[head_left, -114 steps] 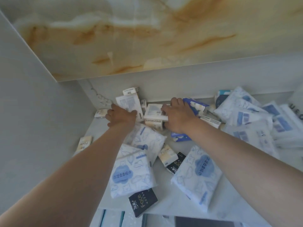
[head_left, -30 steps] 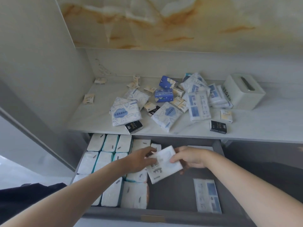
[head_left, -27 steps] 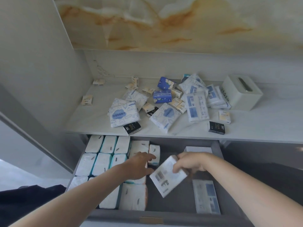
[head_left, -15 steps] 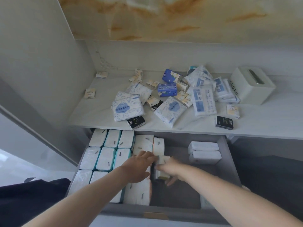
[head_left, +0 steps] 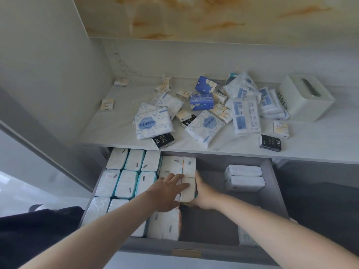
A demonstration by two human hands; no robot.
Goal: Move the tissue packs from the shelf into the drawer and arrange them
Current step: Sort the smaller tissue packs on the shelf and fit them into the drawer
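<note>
The grey drawer (head_left: 275, 193) stands pulled out below the white shelf (head_left: 108, 123). Rows of white tissue packs (head_left: 126, 183) fill its left half. A white tissue pack (head_left: 188, 191) stands on edge at the right end of those rows. My left hand (head_left: 167, 193) lies flat with straight fingers across this pack and its neighbour. My right hand (head_left: 204, 193) presses against the pack's right side; its fingers are mostly hidden behind the pack. Several tissue packs, white-blue, blue, cream and black, lie scattered on the shelf (head_left: 202, 129).
Two white packs (head_left: 244, 179) are stacked at the drawer's right side, and another pack (head_left: 245, 238) lies near its front right corner. A white tissue box (head_left: 307, 98) stands at the shelf's right. A grey wall panel (head_left: 48, 74) rises on the left.
Both hands carried a white pack from the shelf down into the drawer, turned it on edge and pushed it against the rows on the left.
</note>
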